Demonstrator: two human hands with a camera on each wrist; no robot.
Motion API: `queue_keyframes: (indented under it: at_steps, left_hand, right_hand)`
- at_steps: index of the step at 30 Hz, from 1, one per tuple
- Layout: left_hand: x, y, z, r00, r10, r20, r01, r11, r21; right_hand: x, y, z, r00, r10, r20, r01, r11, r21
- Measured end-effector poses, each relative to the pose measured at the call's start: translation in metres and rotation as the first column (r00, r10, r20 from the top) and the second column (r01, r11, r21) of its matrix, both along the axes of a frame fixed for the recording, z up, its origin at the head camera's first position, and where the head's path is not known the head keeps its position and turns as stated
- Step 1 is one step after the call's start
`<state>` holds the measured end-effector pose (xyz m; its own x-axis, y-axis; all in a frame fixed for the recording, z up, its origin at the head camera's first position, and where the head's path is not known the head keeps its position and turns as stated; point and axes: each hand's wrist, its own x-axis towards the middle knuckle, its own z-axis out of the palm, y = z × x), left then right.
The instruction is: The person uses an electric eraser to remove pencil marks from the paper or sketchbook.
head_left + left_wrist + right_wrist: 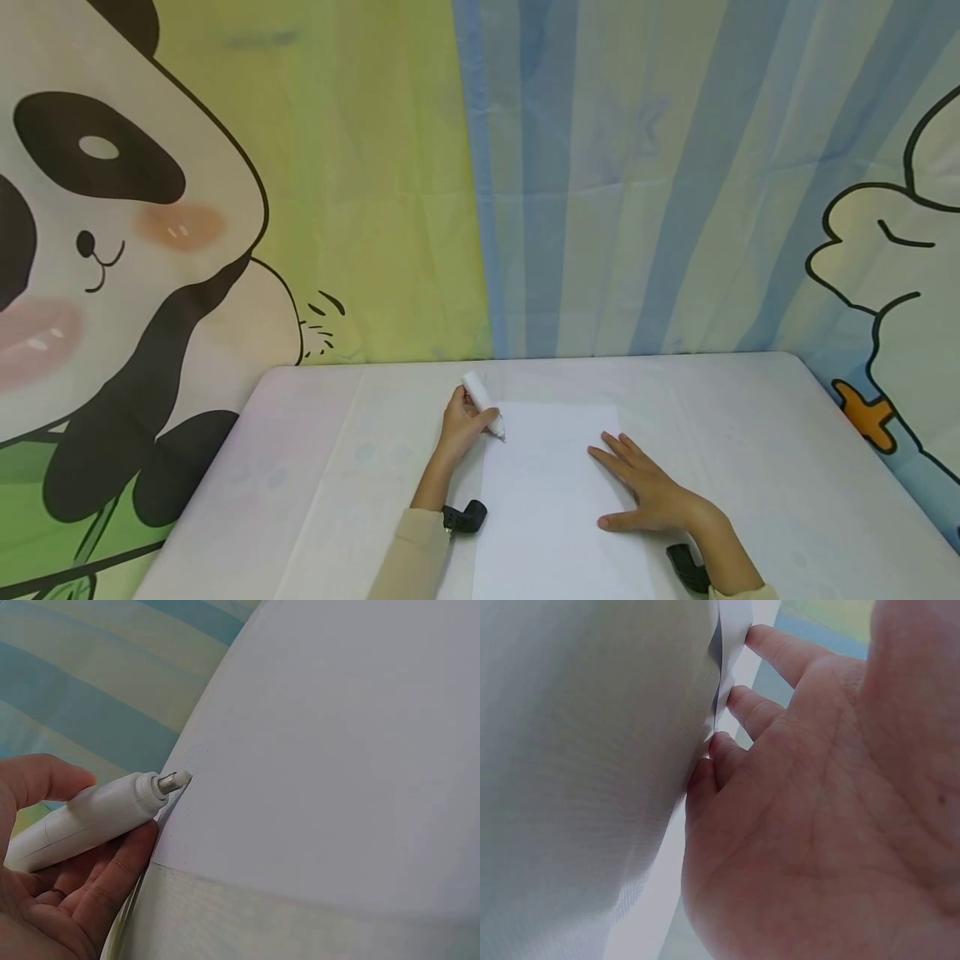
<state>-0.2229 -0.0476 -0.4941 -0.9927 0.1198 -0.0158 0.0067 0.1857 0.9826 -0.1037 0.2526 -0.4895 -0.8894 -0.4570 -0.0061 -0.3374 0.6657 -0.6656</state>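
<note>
A white electric eraser (97, 821), thick-barrelled with a white nub in a metal holder, is gripped between the thumb and fingers of my left hand (461, 429). Its nub points down at the upper left edge of a blank-looking white sheet of paper (558, 508); I cannot tell whether it touches. Tiny dark specks lie on the paper around the nub in the left wrist view. On the sheet's right edge rests my right hand (660, 497), fingers spread and fingertips against the paper, holding nothing.
The paper lies on a table with a pale cloth (375, 467). Behind the table hangs a striped blue and yellow-green curtain (600, 167), with a cartoon panda (217, 325) at the left. Each wrist wears a black camera mount (467, 517).
</note>
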Motion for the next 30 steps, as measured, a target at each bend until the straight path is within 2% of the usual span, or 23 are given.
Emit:
queue_keyframes:
  at_steps: [5,9,13,17,24,26,27,30]
  left_hand:
    - [0.015,0.002,0.026,1.000,-0.007,0.002,0.007,1.000,-0.016]
    - [0.020,0.002,0.033,1.000,-0.006,0.017,0.006,1.000,-0.026]
    - [0.021,0.002,0.034,1.000,-0.016,-0.005,0.016,1.000,-0.022]
    - [0.017,0.002,0.030,1.000,-0.021,-0.001,0.021,1.000,-0.017]
    - [-0.002,0.000,-0.005,1.000,-0.018,-0.008,0.018,1.000,-0.001]
    - [-0.002,0.000,-0.006,1.000,-0.015,0.002,0.015,1.000,-0.007]
    - [-0.005,0.000,-0.011,1.000,-0.014,0.001,0.014,1.000,-0.009]
    - [-0.005,-0.001,-0.011,1.000,-0.014,0.004,0.014,1.000,-0.014]
  right_hand:
    - [0.000,-0.001,0.000,1.000,-0.006,0.006,0.005,1.000,0.006]
    - [0.001,-0.001,0.001,1.000,-0.009,0.004,0.009,1.000,0.006]
    - [0.001,-0.001,0.003,1.000,-0.005,0.000,0.005,1.000,0.005]
    - [0.001,-0.001,0.001,1.000,-0.003,-0.006,0.003,1.000,0.008]
    - [0.000,0.000,-0.003,1.000,-0.005,-0.007,0.005,1.000,0.007]
    - [0.000,0.000,-0.003,1.000,-0.006,-0.007,0.006,1.000,0.007]
    - [0.000,0.000,-0.004,1.000,-0.005,-0.007,0.005,1.000,0.009]
    - [0.000,0.000,-0.004,1.000,-0.004,-0.007,0.004,1.000,0.012]
